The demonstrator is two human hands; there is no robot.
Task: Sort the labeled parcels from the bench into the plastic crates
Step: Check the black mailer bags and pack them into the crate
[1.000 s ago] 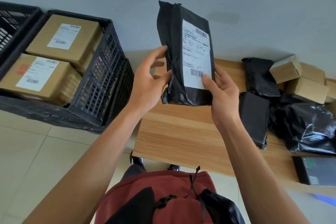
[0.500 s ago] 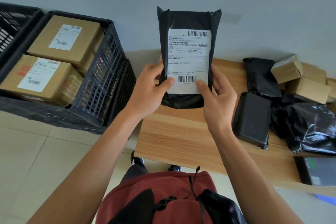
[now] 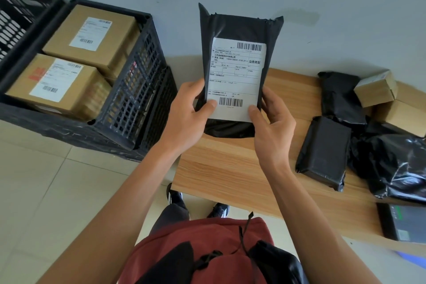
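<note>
Parcels (image 3: 322, 152) heaped beside wooden bench (image 3: 230, 168) end

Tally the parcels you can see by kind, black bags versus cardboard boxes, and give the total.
Black bag parcels: 4, one held, three on the bench.
Cardboard boxes: 4, two in the crate, two on the bench.
Total: 8

A black parcel (image 3: 237, 30), white label facing up, is held upright above the wooden bench (image 3: 221, 163). 2 labeled cardboard boxes (image 3: 92, 37) fill a black crate (image 3: 138, 90) at left; more parcels (image 3: 322, 152) lie at right.
</note>
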